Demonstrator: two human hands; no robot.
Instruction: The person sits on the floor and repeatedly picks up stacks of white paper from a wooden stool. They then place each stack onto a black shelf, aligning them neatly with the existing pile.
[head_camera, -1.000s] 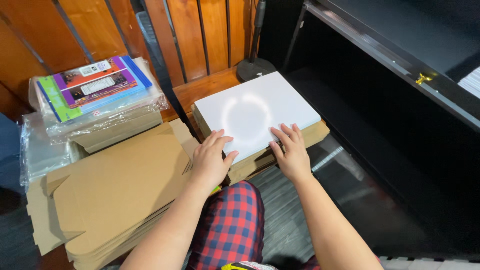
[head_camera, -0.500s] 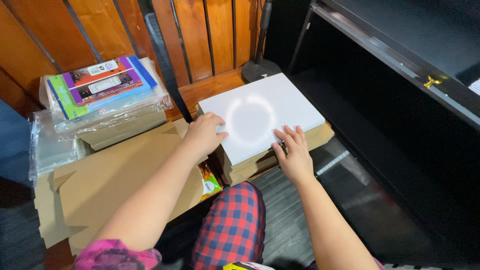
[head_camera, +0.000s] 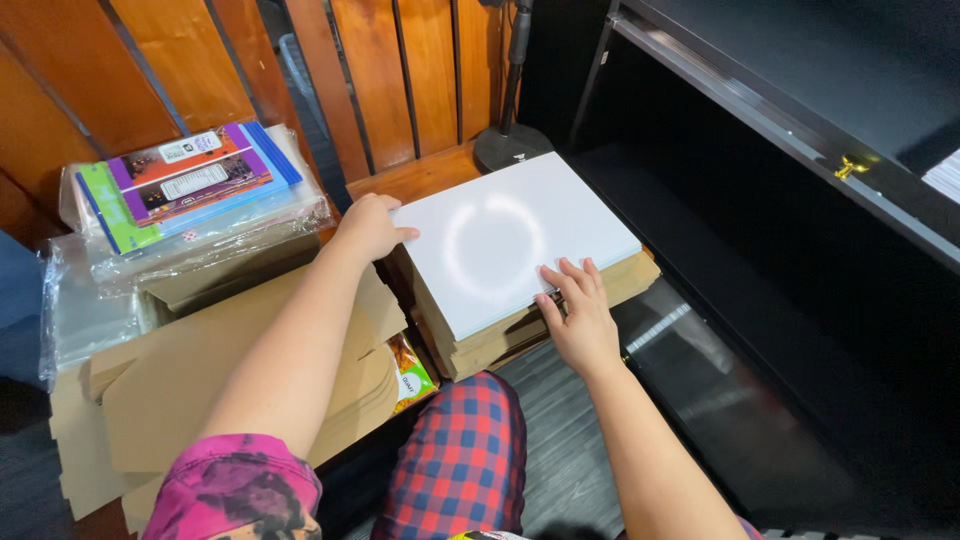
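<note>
Left fingers (head_camera: 385, 222) curl on white sheet (head_camera: 510, 240); right fingers (head_camera: 570, 285) lie flat.

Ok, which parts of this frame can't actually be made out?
- Head view: the left hand's fingertips curl over the white sheet's far corner, so the grip is unclear.
- What lies under the right hand at the sheet's near edge is covered.
- A bright ring of glare washes out the sheet's middle.
- The stack of brown cardboard is mostly hidden beneath the sheet.
- The colourful packet is largely covered by flat cardboard.
</note>
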